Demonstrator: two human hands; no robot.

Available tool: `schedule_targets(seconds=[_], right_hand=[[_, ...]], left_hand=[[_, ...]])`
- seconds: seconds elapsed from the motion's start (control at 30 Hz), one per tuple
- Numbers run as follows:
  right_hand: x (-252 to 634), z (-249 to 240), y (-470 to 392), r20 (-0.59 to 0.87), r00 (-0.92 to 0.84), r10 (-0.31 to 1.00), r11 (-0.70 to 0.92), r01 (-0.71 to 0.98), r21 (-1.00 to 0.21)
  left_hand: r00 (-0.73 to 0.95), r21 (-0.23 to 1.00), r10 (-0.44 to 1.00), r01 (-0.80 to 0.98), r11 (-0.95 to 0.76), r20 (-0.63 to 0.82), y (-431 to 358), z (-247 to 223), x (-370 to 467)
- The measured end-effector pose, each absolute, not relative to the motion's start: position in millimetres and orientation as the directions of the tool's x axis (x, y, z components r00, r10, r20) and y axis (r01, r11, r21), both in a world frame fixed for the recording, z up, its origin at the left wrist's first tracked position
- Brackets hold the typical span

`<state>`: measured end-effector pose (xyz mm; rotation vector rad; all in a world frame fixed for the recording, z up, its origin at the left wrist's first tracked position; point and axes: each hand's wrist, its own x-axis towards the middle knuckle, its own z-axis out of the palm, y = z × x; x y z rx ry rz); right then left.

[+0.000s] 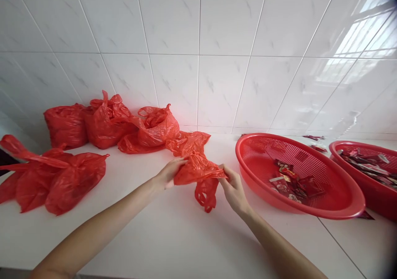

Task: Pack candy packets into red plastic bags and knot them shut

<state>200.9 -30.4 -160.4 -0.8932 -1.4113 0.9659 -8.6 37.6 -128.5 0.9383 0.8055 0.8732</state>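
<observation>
A thin red plastic bag [198,168] is stretched between my two hands, over the middle of the white table. My left hand [170,172] grips its left side, fingers partly hidden by the film. On the right, my right hand [232,186] pinches its edge between thumb and fingers. The bag's looped handles [206,196] hang down between the hands. Just behind it lies another crumpled red plastic bag [189,141]. To the right stands a red plastic basket [254,167] with several small dark-red packets [288,182] in its bottom.
Several filled red bags [107,126] stand along the tiled wall [173,72]. More red bags [74,180] lie at the left. A second red basket [372,192] at the far right holds many packets [366,163]. Loose packets [318,148] lie behind the baskets on the white table [149,237].
</observation>
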Motion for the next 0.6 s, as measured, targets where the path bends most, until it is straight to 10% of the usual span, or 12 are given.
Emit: schedule_targets(seconds=[0.27,0.4,0.6], right_hand=[[196,-165,-28,-0.05,-0.206,0.977,-0.142,-0.461,-0.876],[192,-164,-29,-0.167,-0.2,0.965,-0.242,-0.448,-0.861],[194,-158,-34,-0.092,-0.298,0.95,-0.219,-0.43,-0.876]], left_hand=[[0.185,0.883,0.983,-0.458,0.101,-0.016,35,-112,-37],[0.451,0.958,0.858,0.025,-0.286,0.245,0,-110,-27],[0.592,0.692,0.773,0.46,-0.556,0.228,-19,-118,-1]])
